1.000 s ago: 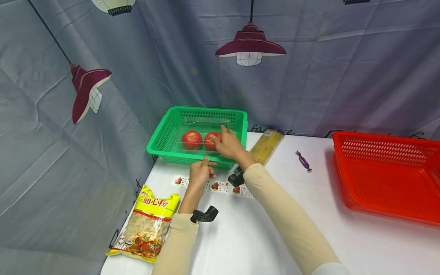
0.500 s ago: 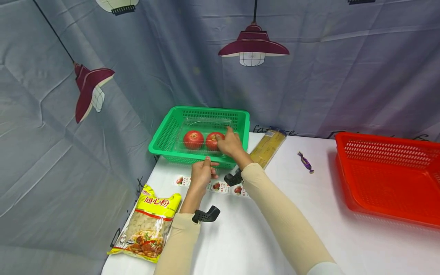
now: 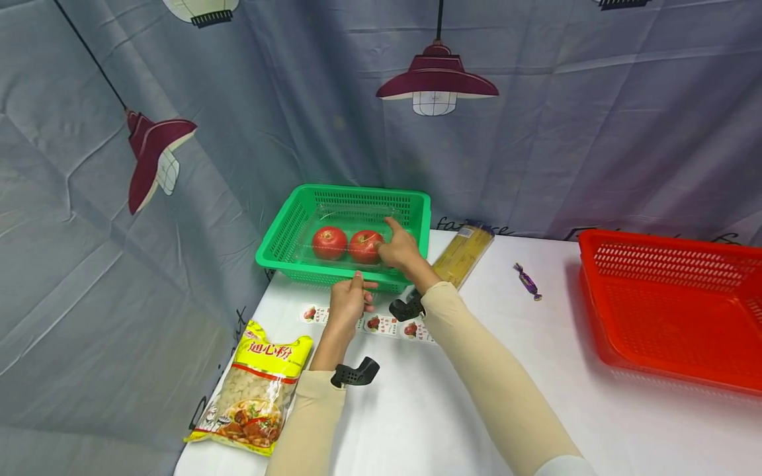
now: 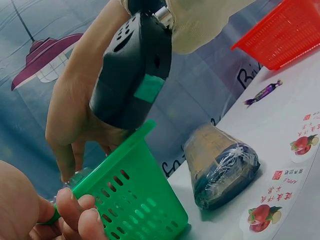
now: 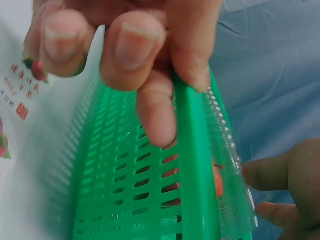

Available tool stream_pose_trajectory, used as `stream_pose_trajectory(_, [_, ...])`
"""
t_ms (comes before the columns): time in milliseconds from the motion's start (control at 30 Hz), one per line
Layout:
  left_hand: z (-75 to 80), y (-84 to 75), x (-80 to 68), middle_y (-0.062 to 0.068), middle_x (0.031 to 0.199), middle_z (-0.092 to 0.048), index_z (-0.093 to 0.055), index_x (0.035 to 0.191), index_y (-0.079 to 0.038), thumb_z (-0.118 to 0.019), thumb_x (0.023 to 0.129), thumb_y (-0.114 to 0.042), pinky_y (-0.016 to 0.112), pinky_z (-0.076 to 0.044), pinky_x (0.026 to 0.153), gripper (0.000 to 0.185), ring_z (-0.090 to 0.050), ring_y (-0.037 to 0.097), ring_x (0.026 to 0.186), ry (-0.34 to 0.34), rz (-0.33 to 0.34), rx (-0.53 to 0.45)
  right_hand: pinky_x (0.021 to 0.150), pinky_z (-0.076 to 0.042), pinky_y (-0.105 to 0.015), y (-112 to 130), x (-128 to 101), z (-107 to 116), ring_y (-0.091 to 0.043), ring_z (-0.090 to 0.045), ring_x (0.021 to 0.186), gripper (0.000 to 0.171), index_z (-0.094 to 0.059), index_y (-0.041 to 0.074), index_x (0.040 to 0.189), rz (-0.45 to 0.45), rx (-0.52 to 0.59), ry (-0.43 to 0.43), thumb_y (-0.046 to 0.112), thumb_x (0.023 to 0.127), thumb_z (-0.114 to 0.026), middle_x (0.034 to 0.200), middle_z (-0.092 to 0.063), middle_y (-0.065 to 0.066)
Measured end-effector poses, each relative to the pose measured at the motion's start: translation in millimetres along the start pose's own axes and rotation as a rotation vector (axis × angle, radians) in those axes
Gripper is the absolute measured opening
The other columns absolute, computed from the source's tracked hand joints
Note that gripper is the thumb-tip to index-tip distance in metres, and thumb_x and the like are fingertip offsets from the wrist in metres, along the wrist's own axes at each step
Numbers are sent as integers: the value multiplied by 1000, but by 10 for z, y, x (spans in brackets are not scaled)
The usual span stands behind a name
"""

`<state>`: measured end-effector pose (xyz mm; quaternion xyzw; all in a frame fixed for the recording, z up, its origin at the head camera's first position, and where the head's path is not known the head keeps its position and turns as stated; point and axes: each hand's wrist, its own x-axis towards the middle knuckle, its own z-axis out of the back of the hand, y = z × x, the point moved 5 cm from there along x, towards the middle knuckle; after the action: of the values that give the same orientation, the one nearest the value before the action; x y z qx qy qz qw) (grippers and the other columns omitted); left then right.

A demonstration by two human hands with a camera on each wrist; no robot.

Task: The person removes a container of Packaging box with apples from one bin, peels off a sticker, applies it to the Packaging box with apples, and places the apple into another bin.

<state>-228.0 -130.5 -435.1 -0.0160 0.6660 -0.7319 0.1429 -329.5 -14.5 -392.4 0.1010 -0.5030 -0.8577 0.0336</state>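
Note:
Two red apples (image 3: 366, 247) lie in a clear plastic box (image 3: 351, 210) inside the green basket (image 3: 275, 244). With thumb above and fingers below, my left hand (image 3: 347, 301) pinches the basket's front rim; the right wrist view shows this grip up close. My right hand (image 3: 400, 251) reaches over the basket's right side, index finger straight and thumb apart from it. Its fingertips (image 5: 257, 175) touch the edge of the clear box. A strip of apple labels (image 3: 381, 324) lies on the table in front of the basket, partly hidden by my left hand.
A pack of spaghetti (image 3: 467, 248) lies right of the green basket, partly behind my right arm. Further right are a purple-wrapped candy (image 3: 527, 282) and a red basket (image 3: 667, 317). A yellow bag of macaroni (image 3: 256, 390) lies at left. Grey curtain (image 3: 333, 99) borders the table.
The clear box with the apples has shifted slightly left inside the green basket. My right thumb has come off the right apple toward its right side. My left hand keeps its grip on the rim.

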Motion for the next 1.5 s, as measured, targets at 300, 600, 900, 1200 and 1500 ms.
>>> stream_pose_trajectory(300, [-8, 10, 3, 1, 61, -52, -72, 99, 5, -37, 108, -31, 22, -33, 44, 50, -52, 11, 48, 0, -7, 6, 60, -55, -40, -63, -28, -5, -26, -59, 64, 70, -33, 26, 154, -59, 289, 91, 2, 93, -59, 154, -28, -22])
stream_pose_trajectory(600, [-9, 27, 2, -1, 61, -50, -71, 102, 5, -37, 108, -33, 25, -33, 47, 52, -53, 11, 48, 9, 22, -3, 48, -46, -33, -70, -29, -16, -19, -47, 50, 70, -39, 28, 150, -59, 370, 84, -1, 91, -61, 149, -33, -21])
stream_pose_trajectory(900, [7, 22, 7, -1, 62, -50, -71, 103, 4, -37, 108, -33, 24, -33, 47, 51, -55, 12, 50, 10, 10, 17, 63, -57, -42, -44, -63, 23, -28, -64, 70, 66, -43, 25, 149, -25, 432, 74, 2, 91, -62, 147, -33, -23])
stream_pose_trajectory(1200, [10, 27, 7, -1, 61, -50, -71, 103, 5, -37, 108, -33, 24, -33, 47, 51, -55, 12, 51, 19, 8, 11, 64, -57, -40, -11, -128, 84, -24, -60, 65, 66, -44, 26, 148, -23, 465, 67, 1, 90, -64, 124, -52, -25])
stream_pose_trajectory(1500, [4, 28, 13, -1, 61, -50, -70, 104, 5, -37, 108, -33, 25, -33, 47, 51, -57, 13, 51, 18, 4, 18, 71, -57, -47, 32, -224, 215, -30, -66, 67, 67, -43, 29, 148, -8, 538, 117, 1, 92, -63, 107, -62, -21])
